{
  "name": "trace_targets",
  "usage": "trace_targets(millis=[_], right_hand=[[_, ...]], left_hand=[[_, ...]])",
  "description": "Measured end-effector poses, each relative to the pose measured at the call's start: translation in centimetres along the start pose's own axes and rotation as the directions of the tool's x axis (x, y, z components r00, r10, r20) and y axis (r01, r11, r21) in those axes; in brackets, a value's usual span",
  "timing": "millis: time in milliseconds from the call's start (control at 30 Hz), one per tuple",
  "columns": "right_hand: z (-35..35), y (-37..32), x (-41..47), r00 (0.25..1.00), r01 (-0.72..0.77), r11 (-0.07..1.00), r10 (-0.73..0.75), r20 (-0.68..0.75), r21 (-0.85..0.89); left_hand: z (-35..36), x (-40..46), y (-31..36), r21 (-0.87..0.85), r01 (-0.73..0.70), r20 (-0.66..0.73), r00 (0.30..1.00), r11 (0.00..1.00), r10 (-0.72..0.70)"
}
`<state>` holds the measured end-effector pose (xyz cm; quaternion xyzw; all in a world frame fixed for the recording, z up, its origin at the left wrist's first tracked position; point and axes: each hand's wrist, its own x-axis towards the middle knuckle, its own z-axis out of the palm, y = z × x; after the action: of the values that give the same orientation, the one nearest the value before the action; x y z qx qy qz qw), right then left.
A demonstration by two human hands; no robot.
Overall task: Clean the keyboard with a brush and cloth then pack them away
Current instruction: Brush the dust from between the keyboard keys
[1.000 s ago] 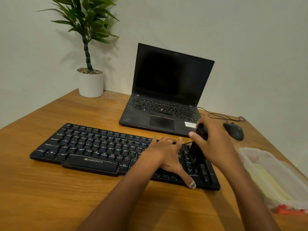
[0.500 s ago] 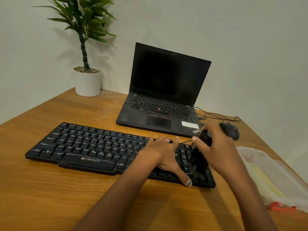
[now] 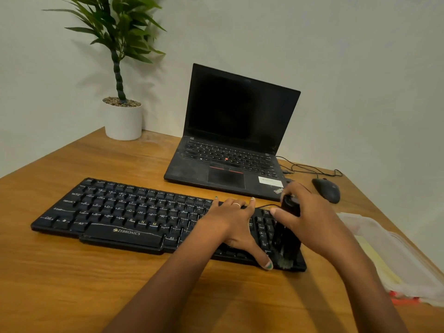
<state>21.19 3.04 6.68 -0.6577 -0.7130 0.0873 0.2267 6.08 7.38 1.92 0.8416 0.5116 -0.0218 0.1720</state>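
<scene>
The black keyboard (image 3: 144,217) lies flat on the wooden tabletop (image 3: 72,284), near the person. The left hand (image 3: 235,224) presses on its right part with straight fingers. The right hand (image 3: 310,222) has its grip closed around the dark brush (image 3: 287,236), bristles down on the number keys. The brush looks light, with soft bristles; the handle top is the best hold.
</scene>
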Motion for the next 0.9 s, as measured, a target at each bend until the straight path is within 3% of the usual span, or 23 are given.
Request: trace_targets(millis=[33, 100, 200, 267, 333, 433, 500, 600, 733, 833, 900], right_hand=[[-0.3, -0.2, -0.1, 0.999, 0.0, 1.0, 0.001, 0.052, -0.021], [-0.1, -0.6, 0.0, 1.0, 0.001, 1.0, -0.001, 0.008, -0.015], [1.9, -0.9, -0.1, 0.958, 0.03, 0.999, -0.018, -0.285, 0.035], [2.7, -0.8, -0.4, 0.924, 0.047, 0.998, -0.025, -0.382, 0.047], [2.3, -0.4, -0.7, 0.937, 0.058, 0.997, -0.035, -0.349, 0.055], [0.6, -0.4, -0.9, 0.994, 0.012, 1.0, -0.013, -0.105, -0.009], [0.3, -0.7, -0.8, 0.999, 0.001, 0.998, -0.003, -0.04, -0.055], [1.6, -1.1, 0.0, 0.981, -0.001, 0.997, -0.013, -0.194, -0.072], [3.9, -0.8, 1.4, 0.901, 0.056, 0.998, -0.043, -0.433, 0.018], [4.1, -0.6, 1.8, 0.892, 0.09, 0.995, -0.061, -0.448, 0.044], [2.9, -0.5, 1.6, 0.941, 0.059, 0.997, -0.037, -0.336, 0.056]], left_hand=[[0.0, 0.0, 0.0, 0.002, 0.0, -0.001, 1.0, 1.0, 0.0], [0.0, 0.0, 0.1, 0.001, 0.001, 0.0, 1.0, 1.0, -0.001], [0.1, 0.1, 0.1, 0.003, 0.006, 0.008, 1.0, 1.0, -0.006], [0.1, 0.2, 0.1, 0.005, 0.009, 0.027, 1.0, 1.0, -0.009], [0.1, 0.2, 0.1, 0.001, 0.01, 0.045, 0.999, 1.0, -0.01], [0.1, 0.2, 0.2, -0.001, 0.013, 0.05, 0.999, 1.0, -0.013], [0.1, 0.2, 0.2, 0.008, 0.016, 0.04, 0.999, 1.0, -0.016], [0.1, 0.0, 0.3, 0.018, 0.016, 0.02, 1.0, 1.0, -0.016], [0.0, -0.2, 0.5, 0.026, 0.016, 0.005, 1.0, 1.0, -0.016], [0.0, -0.2, 0.5, 0.029, 0.011, -0.01, 1.0, 1.0, -0.011], [0.1, -0.1, 0.4, 0.032, 0.004, -0.023, 1.0, 0.999, -0.003]])
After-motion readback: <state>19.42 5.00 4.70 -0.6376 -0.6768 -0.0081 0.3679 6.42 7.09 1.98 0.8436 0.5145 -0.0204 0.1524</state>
